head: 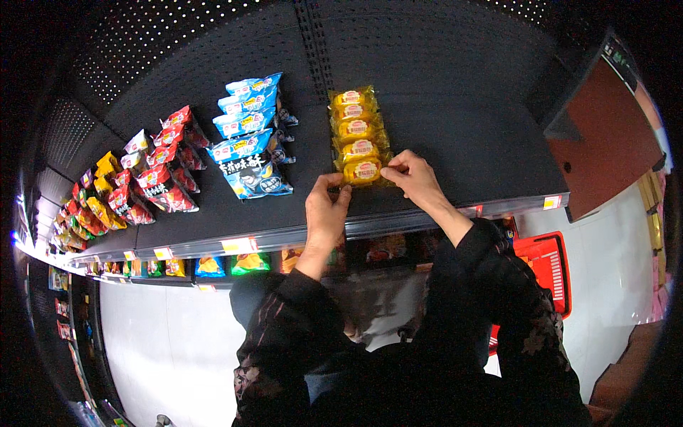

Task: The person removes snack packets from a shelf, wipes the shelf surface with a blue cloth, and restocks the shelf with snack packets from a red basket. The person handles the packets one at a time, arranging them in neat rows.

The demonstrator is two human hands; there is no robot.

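Note:
A row of yellow packaged cakes or breads in clear wrappers runs back from the shelf's front edge, several packets deep. At the front packet (362, 172), my left hand (326, 208) pinches the lower left edge of the wrapper between thumb and forefinger. My right hand (417, 180) has its thumb and forefinger on the right edge of that same packet. The packet stays in line with the others on the black shelf (459, 155). Fingertips partly cover its wrapper ends.
Blue snack bags (248, 165) stand in a row to the left, with red snack bags (165, 187) beyond them. Price tags (239, 245) line the shelf's front rail. A red shopping basket (544, 267) is at the lower right, below a brown panel (603, 139). More bags (249, 262) sit on a lower shelf.

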